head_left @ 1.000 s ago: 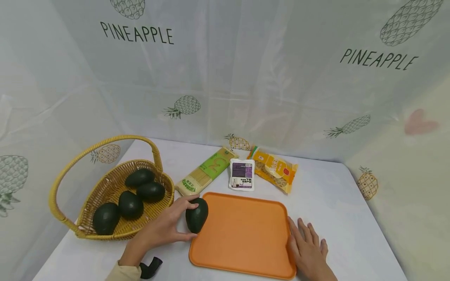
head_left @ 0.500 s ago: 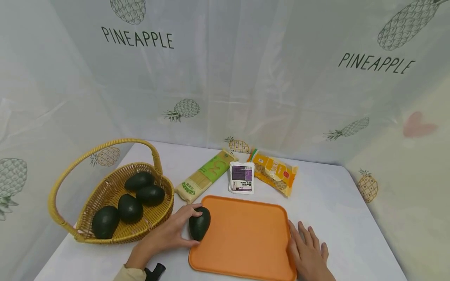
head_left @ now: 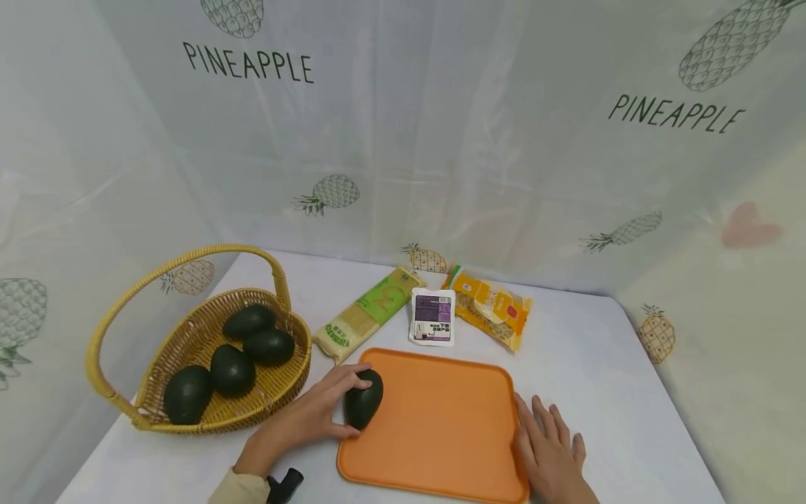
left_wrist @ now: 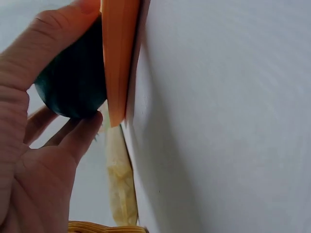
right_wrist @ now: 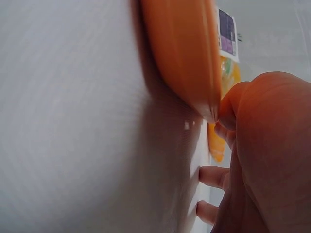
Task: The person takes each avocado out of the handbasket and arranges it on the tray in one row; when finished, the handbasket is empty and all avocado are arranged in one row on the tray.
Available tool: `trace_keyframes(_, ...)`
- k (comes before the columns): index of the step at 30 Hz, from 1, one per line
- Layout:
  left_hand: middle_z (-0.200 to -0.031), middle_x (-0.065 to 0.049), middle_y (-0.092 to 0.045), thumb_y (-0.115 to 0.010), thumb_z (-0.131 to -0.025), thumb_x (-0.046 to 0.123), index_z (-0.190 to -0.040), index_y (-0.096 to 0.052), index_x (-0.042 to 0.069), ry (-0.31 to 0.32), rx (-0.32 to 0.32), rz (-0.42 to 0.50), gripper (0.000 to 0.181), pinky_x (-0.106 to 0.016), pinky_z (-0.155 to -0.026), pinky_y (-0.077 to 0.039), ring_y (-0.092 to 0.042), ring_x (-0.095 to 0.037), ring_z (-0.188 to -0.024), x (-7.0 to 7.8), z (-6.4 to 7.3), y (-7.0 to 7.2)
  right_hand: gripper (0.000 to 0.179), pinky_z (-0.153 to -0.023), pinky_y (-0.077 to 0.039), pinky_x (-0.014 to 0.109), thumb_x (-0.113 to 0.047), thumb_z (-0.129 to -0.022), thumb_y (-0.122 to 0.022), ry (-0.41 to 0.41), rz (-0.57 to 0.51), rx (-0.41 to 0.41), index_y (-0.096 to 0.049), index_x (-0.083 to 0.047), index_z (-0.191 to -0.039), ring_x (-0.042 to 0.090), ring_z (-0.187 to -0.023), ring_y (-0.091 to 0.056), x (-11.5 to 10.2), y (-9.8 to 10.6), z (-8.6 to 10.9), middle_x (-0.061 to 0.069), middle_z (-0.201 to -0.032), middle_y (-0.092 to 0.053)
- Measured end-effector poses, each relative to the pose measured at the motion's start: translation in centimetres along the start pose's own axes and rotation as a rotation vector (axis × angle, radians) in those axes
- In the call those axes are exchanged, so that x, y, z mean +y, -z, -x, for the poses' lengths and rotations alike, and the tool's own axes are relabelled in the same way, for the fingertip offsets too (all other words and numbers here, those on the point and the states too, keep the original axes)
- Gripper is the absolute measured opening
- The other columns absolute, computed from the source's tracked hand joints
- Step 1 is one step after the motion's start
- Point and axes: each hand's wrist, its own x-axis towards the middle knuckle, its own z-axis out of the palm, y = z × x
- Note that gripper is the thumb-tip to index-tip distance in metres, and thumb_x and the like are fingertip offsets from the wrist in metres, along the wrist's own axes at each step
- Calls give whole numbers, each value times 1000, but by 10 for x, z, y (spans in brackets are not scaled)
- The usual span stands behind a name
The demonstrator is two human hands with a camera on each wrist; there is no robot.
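Observation:
My left hand (head_left: pixel 315 413) grips a dark green avocado (head_left: pixel 363 400) between thumb and fingers, over the left part of the orange tray (head_left: pixel 441 427). In the left wrist view the avocado (left_wrist: pixel 75 77) sits right at the tray's rim, fingertips curling round its end. At the tray's right edge lies my right hand (head_left: pixel 554 451), fingers extended and spread. The right wrist view has its thumb at the tray's rim (right_wrist: pixel 187 58) and other fingertips on the white tabletop. Several more avocados (head_left: pixel 233 371) lie in the yellow wicker basket (head_left: pixel 292 385) to the left.
Behind the tray lie a long pack of noodles (head_left: pixel 371 315), a small white-and-purple packet (head_left: pixel 433 316) and an orange bag of dried food (head_left: pixel 491 308). The basket's tall handle (head_left: pixel 189 259) arches up. A pineapple-print curtain (head_left: pixel 478 154) hangs behind the table.
My left hand has moved the avocado slightly right and toward me, from the tray's left edge to over its surface. The right hand has stayed in place.

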Motion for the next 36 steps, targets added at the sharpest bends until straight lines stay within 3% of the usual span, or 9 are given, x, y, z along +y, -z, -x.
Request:
trace_keyframes(4, -163, -14, -50, -95, -81, 28, -145, -58, 18, 3, -35, 6, 74, -45, -115, -54, -51, -34, -146, 3, 6, -3, 63, -115, 9, 88, -53, -115, -33, -34, 0, -3, -26, -26, -172, 57, -159, -3, 0, -8, 4, 27, -176, -16)
trace_keyframes(8, -165, -12, -48, -94, -83, 31, -148, -56, 21, 46, -60, -1, 76, -46, -115, -54, -51, -33, -148, 6, 9, -6, 62, -117, 6, 87, -51, -115, -34, -45, 25, 15, -27, -26, -171, 56, -160, -5, 2, -14, 8, 26, -177, -18)
trace_keyframes(13, -168, -9, -43, -94, -83, 32, -155, -51, 26, 95, -95, -7, 84, -50, -117, -52, -48, -32, -151, 10, 8, -4, 63, -117, 6, 87, -52, -114, -35, -41, 32, 36, -29, -25, -171, 56, -159, -6, 2, -15, 7, 26, -176, -19)
trace_keyframes(22, -171, -10, -38, -90, -88, 34, -161, -46, 25, 101, -148, 18, 86, -54, -119, -49, -44, -37, -154, 13, 4, 1, 60, -117, 3, 87, -45, -114, -39, -46, 33, 39, -31, -24, -170, 56, -159, -8, -2, -12, 6, 26, -175, -21)
trace_keyframes(30, -171, -12, -37, -91, -87, 35, -164, -40, 27, 111, -125, 4, 93, -57, -117, -50, -43, -38, -155, 15, 2, 5, 62, -116, 6, 87, -50, -114, -35, -43, 23, 39, -28, -25, -171, 56, -159, -5, -3, -7, 4, 27, -176, -19)
trace_keyframes(36, -169, -18, -38, -92, -85, 28, -164, -41, 22, 59, -60, -40, 94, -56, -112, -54, -47, -40, -151, 22, 1, 16, 63, -116, 8, 87, -52, -114, -34, -48, 31, 37, -29, -24, -171, 57, -158, -4, -4, -2, 1, 28, -175, -18)
